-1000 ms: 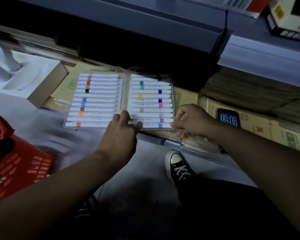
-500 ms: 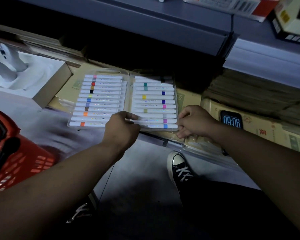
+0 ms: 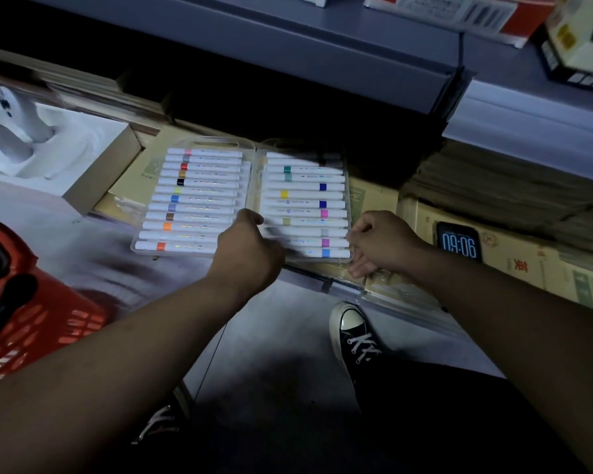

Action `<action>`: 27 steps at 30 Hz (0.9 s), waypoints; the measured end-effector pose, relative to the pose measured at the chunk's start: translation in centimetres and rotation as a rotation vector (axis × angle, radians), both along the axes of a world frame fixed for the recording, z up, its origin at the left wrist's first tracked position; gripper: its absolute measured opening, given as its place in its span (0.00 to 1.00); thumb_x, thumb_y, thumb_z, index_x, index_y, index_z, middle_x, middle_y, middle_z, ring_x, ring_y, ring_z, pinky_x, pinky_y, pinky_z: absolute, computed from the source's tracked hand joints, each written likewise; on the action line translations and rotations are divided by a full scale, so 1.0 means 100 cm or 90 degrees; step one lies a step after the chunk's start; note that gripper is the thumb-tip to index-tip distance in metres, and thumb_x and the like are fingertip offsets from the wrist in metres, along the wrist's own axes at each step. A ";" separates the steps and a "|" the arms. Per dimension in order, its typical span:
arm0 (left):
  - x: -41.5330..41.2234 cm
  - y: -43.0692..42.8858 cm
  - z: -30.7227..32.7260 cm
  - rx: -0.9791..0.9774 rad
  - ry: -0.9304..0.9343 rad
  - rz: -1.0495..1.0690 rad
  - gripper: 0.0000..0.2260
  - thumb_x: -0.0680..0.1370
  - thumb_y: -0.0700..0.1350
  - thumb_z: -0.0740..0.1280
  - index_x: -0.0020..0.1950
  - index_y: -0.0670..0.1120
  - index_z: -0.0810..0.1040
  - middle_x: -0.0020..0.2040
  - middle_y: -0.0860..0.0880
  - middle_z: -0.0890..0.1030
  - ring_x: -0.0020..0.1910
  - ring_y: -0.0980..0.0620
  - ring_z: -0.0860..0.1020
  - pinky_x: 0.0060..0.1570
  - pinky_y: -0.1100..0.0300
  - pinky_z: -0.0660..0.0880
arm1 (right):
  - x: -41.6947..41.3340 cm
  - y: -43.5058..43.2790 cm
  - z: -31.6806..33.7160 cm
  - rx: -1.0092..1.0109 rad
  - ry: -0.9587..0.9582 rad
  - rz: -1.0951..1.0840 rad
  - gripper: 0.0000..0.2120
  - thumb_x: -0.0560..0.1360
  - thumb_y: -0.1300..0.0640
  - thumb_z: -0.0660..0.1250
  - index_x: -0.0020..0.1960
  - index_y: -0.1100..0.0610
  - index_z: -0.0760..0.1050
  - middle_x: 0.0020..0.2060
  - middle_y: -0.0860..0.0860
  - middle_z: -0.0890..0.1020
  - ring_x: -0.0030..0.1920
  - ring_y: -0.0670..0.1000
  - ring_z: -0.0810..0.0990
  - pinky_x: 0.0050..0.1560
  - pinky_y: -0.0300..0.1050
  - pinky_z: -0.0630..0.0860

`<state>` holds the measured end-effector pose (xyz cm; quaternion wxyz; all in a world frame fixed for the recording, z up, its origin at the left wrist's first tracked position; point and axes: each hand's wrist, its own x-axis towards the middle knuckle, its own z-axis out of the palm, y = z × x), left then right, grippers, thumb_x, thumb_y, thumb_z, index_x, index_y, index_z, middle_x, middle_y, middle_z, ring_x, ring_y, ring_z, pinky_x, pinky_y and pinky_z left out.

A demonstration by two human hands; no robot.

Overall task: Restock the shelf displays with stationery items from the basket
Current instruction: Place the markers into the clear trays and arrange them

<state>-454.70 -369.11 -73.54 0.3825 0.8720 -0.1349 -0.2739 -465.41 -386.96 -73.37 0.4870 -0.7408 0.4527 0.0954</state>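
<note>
Found a clear plastic marker case (image 3: pixel 243 200) lying open and flat, both halves up, on flat cardboard cartons (image 3: pixel 367 200) at the lowest level of the display, beneath the grey shelf (image 3: pixel 288 53) above. Noted rows of white markers (image 3: pixel 199 200) with coloured bands filling each half, barrels running crosswise. Found the right hand (image 3: pixel 382 246) at the case's near right corner, thumb on the edge and fingers (image 3: pixel 358 270) curled beneath, gripping that corner. Found the left hand (image 3: pixel 250 248) over the near edge of the case by its centre hinge, knuckles up and fingers curled, covering the ends of the nearest markers in the right half; cannot tell whether anything is held, since the back of the hand hides the fingertips and that spot is blurred. Recorded a red basket (image 3: pixel 31 323) with a black handle on the floor (image 3: pixel 264 336) at far left, well apart from the case; contents not visible. Recorded a phone (image 3: pixel 458 241) with lit digits on a carton just right of the right hand. Noted a box with a white moulded insert (image 3: pixel 48 155) left of the case, and a black-and-white laced shoe (image 3: pixel 353 331) on the floor below the right hand.
</note>
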 end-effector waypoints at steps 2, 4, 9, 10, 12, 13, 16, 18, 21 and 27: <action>0.000 -0.002 0.004 -0.015 0.026 -0.003 0.23 0.78 0.46 0.70 0.72 0.49 0.69 0.60 0.46 0.79 0.44 0.52 0.78 0.30 0.64 0.68 | 0.001 0.002 -0.001 -0.025 0.004 0.005 0.04 0.82 0.61 0.62 0.49 0.59 0.73 0.34 0.59 0.83 0.34 0.60 0.86 0.41 0.52 0.85; 0.002 -0.003 0.007 -0.019 0.015 -0.011 0.25 0.77 0.46 0.72 0.73 0.48 0.69 0.60 0.47 0.78 0.46 0.52 0.77 0.30 0.66 0.67 | 0.002 0.004 -0.002 -0.044 0.008 0.014 0.04 0.82 0.61 0.61 0.48 0.58 0.73 0.33 0.59 0.83 0.35 0.61 0.86 0.44 0.54 0.85; 0.001 0.001 0.003 -0.056 0.037 -0.012 0.21 0.80 0.43 0.65 0.74 0.48 0.71 0.58 0.50 0.77 0.51 0.52 0.78 0.38 0.64 0.71 | 0.003 0.004 -0.005 -0.062 0.015 0.021 0.04 0.81 0.61 0.60 0.48 0.58 0.72 0.33 0.59 0.84 0.34 0.60 0.86 0.44 0.57 0.85; 0.000 0.002 0.001 -0.063 0.041 -0.014 0.21 0.80 0.42 0.64 0.74 0.48 0.72 0.61 0.49 0.77 0.55 0.50 0.78 0.41 0.63 0.71 | 0.004 0.005 -0.006 -0.066 0.017 0.026 0.04 0.81 0.61 0.60 0.48 0.58 0.71 0.33 0.60 0.84 0.34 0.60 0.86 0.44 0.56 0.85; 0.000 0.003 -0.003 -0.074 0.041 -0.015 0.19 0.80 0.41 0.63 0.72 0.49 0.74 0.63 0.49 0.77 0.58 0.48 0.78 0.45 0.61 0.72 | 0.004 0.006 -0.006 -0.078 0.023 0.041 0.04 0.81 0.61 0.59 0.49 0.58 0.70 0.35 0.61 0.84 0.35 0.61 0.86 0.42 0.54 0.85; 0.001 0.003 -0.004 -0.083 0.044 -0.001 0.17 0.80 0.41 0.64 0.69 0.49 0.76 0.62 0.49 0.78 0.56 0.49 0.79 0.44 0.61 0.72 | 0.005 0.007 -0.005 -0.085 0.025 0.047 0.04 0.81 0.61 0.58 0.49 0.59 0.70 0.36 0.61 0.84 0.35 0.61 0.86 0.41 0.53 0.85; 0.006 -0.002 -0.001 -0.171 0.126 0.097 0.07 0.81 0.36 0.67 0.58 0.42 0.80 0.47 0.46 0.82 0.34 0.59 0.81 0.31 0.67 0.73 | 0.006 0.007 -0.007 -0.093 0.037 0.049 0.05 0.80 0.62 0.57 0.51 0.62 0.71 0.36 0.64 0.84 0.35 0.62 0.86 0.39 0.53 0.84; 0.013 -0.004 0.004 -0.219 0.184 0.136 0.02 0.80 0.35 0.69 0.52 0.39 0.81 0.38 0.48 0.82 0.28 0.58 0.79 0.28 0.68 0.73 | 0.007 0.006 -0.008 -0.093 0.051 0.047 0.06 0.81 0.63 0.57 0.53 0.63 0.71 0.36 0.64 0.84 0.34 0.62 0.86 0.38 0.53 0.84; 0.021 -0.003 0.009 -0.210 0.179 0.040 0.04 0.77 0.35 0.72 0.44 0.41 0.84 0.33 0.52 0.83 0.29 0.57 0.77 0.31 0.67 0.74 | 0.009 0.006 -0.008 -0.086 0.061 0.043 0.07 0.80 0.64 0.57 0.55 0.63 0.71 0.37 0.65 0.83 0.35 0.62 0.86 0.39 0.55 0.85; 0.028 0.008 0.011 -0.184 0.101 -0.004 0.07 0.77 0.35 0.73 0.41 0.44 0.86 0.39 0.40 0.85 0.37 0.48 0.80 0.49 0.51 0.82 | 0.010 0.006 -0.006 -0.082 0.064 0.035 0.07 0.80 0.64 0.57 0.55 0.62 0.72 0.37 0.64 0.83 0.34 0.62 0.86 0.37 0.55 0.85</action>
